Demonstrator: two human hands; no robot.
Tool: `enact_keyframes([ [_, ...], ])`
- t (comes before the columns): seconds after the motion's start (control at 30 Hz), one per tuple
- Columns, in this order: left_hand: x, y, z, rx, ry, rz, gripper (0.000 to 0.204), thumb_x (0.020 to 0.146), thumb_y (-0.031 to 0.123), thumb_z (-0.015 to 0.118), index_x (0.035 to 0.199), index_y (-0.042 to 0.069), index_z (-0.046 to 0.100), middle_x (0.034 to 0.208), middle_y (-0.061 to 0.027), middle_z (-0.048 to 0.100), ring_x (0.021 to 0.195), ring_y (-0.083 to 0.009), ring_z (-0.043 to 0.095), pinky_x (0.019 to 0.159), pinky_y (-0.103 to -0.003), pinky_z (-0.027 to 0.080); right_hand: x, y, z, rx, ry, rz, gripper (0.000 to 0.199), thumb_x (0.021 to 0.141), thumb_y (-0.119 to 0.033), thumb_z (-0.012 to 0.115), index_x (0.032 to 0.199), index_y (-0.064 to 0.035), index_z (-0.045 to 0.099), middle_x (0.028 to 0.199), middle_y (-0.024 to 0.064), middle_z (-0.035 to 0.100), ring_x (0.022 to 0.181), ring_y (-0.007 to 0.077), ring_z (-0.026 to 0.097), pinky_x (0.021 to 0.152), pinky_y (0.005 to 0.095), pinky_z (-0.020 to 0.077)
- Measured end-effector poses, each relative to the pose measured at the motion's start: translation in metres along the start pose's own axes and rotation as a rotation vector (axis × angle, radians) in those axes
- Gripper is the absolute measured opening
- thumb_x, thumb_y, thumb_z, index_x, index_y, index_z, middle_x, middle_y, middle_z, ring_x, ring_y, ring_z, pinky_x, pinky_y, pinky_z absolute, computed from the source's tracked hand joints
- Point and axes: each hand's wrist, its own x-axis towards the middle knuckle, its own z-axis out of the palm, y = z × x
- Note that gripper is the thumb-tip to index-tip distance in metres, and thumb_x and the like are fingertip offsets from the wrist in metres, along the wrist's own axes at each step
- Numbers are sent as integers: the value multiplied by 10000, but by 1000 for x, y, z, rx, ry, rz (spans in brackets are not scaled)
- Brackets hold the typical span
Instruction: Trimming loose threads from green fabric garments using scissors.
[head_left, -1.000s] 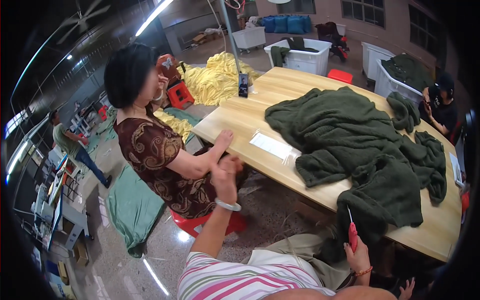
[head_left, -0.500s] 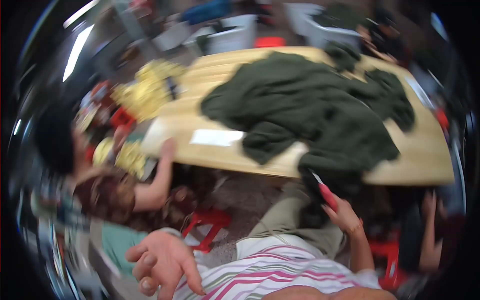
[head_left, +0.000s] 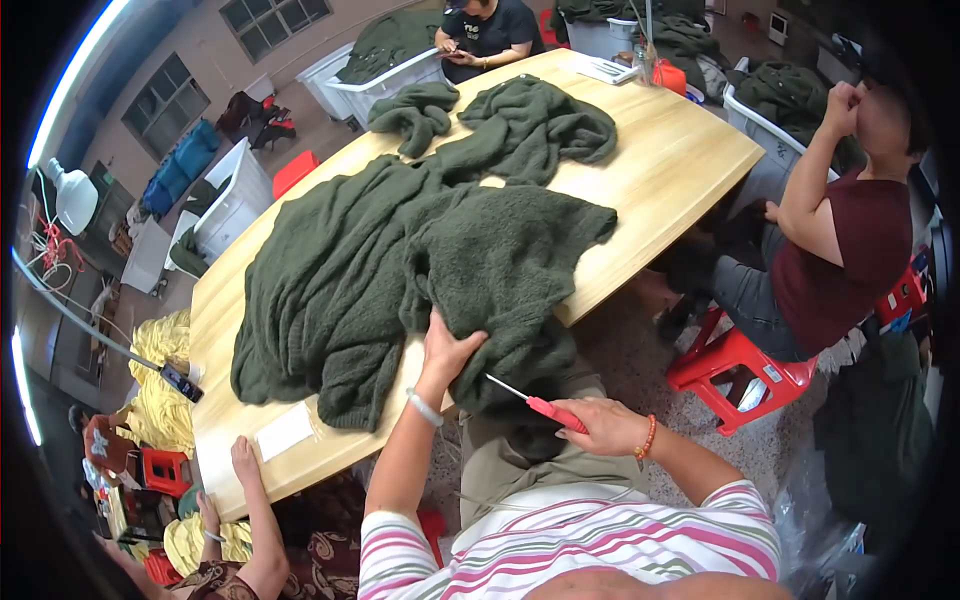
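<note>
A dark green knitted sweater (head_left: 500, 250) lies crumpled over the near edge of the table, part of it hanging toward my lap. My left hand (head_left: 449, 352) grips its near edge, with the thumb on top and the fingers partly hidden by the cloth. In my right hand (head_left: 608, 428) is a tool with a red handle (head_left: 553, 410) and a thin metal shaft. Its tip points up and left, close to the hanging knit; whether it touches cannot be told. More dark green knitwear (head_left: 320, 290) is heaped to the left of my left hand.
The wooden table (head_left: 680, 150) carries a white paper (head_left: 285, 431) near its left edge and more green knitwear (head_left: 540, 130) farther back. One person (head_left: 845, 230) sits at right on a red stool (head_left: 745, 370). Another person's hand (head_left: 243, 460) rests at the left edge. White bins stand behind.
My left hand has gone from open and palm up near my body to the sweater's near edge, gripping it. My right hand still holds the red-handled tool. The view has turned to the right.
</note>
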Motion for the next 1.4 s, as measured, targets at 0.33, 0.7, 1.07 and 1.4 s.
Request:
enact_keyframes([
  [0.33, 28, 130, 6, -733, -123, 125, 409, 760, 46, 648, 1142, -64, 553, 1040, -82, 641, 933, -165, 582, 863, -300, 471, 2, 24, -31, 81, 187, 0, 299, 818, -204, 646, 1041, -27, 552, 890, 198, 592, 817, 388, 581, 720, 434, 468],
  [0.7, 36, 140, -51, -910, -9, 13, 361, 821, -31, 571, 1180, -34, 538, 1083, -118, 631, 945, -222, 630, 845, -346, 520, -6, 38, -33, 218, 304, -170, 438, 788, -89, 650, 1202, -5, 538, 1000, 170, 619, 921, 328, 612, 805, 374, 482],
  [1.07, 197, 282, 48, -849, -123, 364, 283, 776, 37, 631, 1055, -7, 607, 961, -51, 649, 837, -153, 606, 772, -285, 486, -35, 42, -39, 343, 678, 56, 413, 864, -73, 615, 1255, 12, 511, 963, 84, 642, 842, 139, 610, 769, 280, 485],
  [1.4, 303, 260, 188, -224, 20, 788, 503, 831, 293, 669, 1213, -16, 562, 1086, -201, 598, 1040, -322, 579, 907, -390, 455, -64, 69, -29, 491, 807, 346, 384, 894, -107, 558, 1248, 32, 508, 798, 34, 639, 676, 93, 585, 640, 251, 486],
])
